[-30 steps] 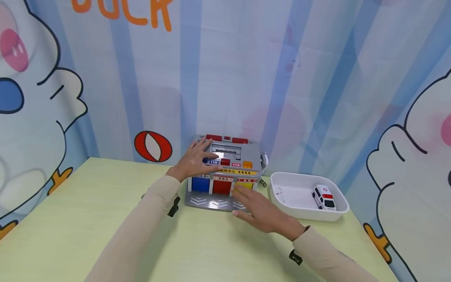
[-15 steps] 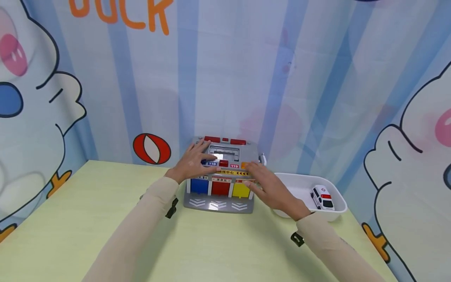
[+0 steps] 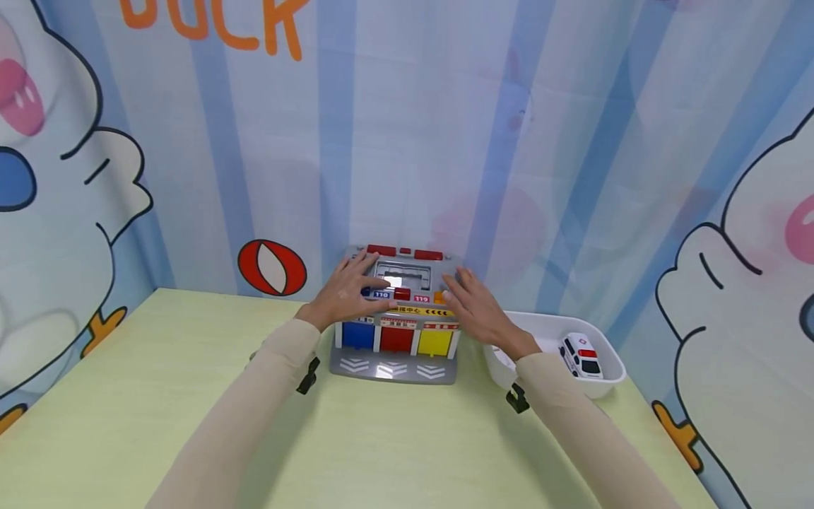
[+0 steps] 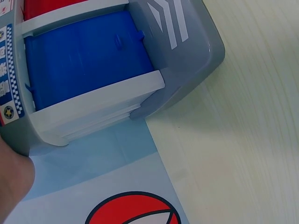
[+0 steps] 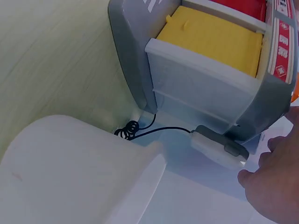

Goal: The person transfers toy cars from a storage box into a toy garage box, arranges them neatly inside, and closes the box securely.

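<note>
the right hand (image 3: 483, 309) has moved up from the front to the right edge of the roof (image 3: 436, 272) of the toy emergency garage (image 3: 407, 311), while the left hand (image 3: 346, 291) stays at its left; the garage, at the table's (image 3: 394, 445) far middle, now seems framed from both sides. both hands look released, fingers extended; how firmly they press, i cannot tell. the right wrist view reveals a handset (image 5: 218, 151) and coiled cord (image 5: 128, 129), hidden in the head view, between garage and white tray (image 3: 547, 316).
</note>
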